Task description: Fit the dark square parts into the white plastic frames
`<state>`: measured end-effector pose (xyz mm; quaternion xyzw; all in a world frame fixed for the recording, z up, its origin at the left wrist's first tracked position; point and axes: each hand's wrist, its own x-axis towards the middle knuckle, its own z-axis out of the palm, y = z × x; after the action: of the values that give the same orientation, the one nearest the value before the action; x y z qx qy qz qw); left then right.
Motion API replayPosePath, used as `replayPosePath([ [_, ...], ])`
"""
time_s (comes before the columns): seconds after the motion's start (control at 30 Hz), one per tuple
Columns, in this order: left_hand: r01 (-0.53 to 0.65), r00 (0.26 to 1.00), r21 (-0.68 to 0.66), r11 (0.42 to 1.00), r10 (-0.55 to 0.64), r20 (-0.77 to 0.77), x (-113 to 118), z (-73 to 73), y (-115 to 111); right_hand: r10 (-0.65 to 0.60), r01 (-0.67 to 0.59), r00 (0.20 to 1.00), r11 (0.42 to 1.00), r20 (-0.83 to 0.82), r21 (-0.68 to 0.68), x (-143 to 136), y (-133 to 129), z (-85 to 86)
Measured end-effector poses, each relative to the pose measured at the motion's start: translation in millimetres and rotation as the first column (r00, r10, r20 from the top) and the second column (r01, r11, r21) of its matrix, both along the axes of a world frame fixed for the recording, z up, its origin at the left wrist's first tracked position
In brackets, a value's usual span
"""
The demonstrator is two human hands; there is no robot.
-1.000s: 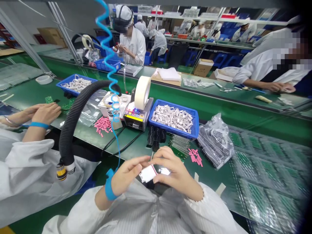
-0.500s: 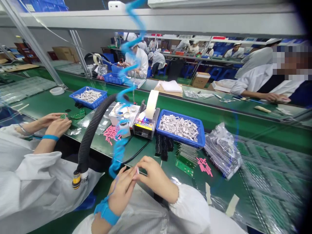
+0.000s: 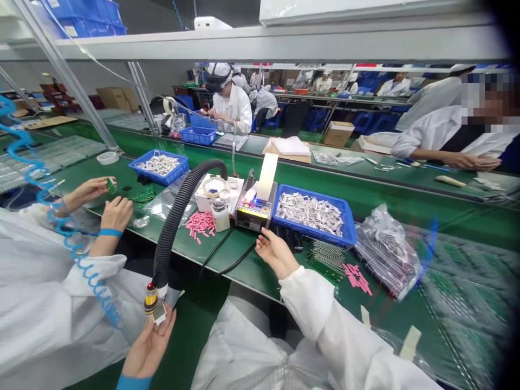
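Observation:
At the lower left, my left hand pinches a small white piece at the end of a black ribbed hose with a yellow-and-black fitting. A blue band circles that wrist. My right hand is just in front of the tape dispenser, its fingers loosely curled and apart with nothing visible in them. To its right are a blue tray of white parts, green circuit boards and pink strips.
Another person's hands handle a small green board on the left. A blue coiled cord hangs there. Near the dispenser stand a bottle and more pink strips. A plastic bag lies right; an overhead shelf spans above.
My hands have separated: the left moved down-left to the hose end, the right up toward the dispenser. The coiled cord swung left. The co-worker's hands moved apart, and the view shifted slightly.

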<state>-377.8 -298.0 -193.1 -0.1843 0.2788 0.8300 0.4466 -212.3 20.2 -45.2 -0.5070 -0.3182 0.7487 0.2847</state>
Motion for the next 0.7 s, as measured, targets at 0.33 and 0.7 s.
replayPosePath([
  [0.33, 0.062, 0.998, 0.077, 0.995, -0.063, 0.016, 22.4, 10.6, 26.8, -0.117, 0.118, 0.991, 0.993, -0.06, 0.007, -25.0, 0.1, 6.4],
  [0.7, 0.354, 0.933, 0.207, 0.912, -0.328, -0.15, 129.2, 144.3, 151.6, 0.342, -0.305, 0.932, 0.568, 0.118, 0.765, 65.2, -97.2, 60.7],
])
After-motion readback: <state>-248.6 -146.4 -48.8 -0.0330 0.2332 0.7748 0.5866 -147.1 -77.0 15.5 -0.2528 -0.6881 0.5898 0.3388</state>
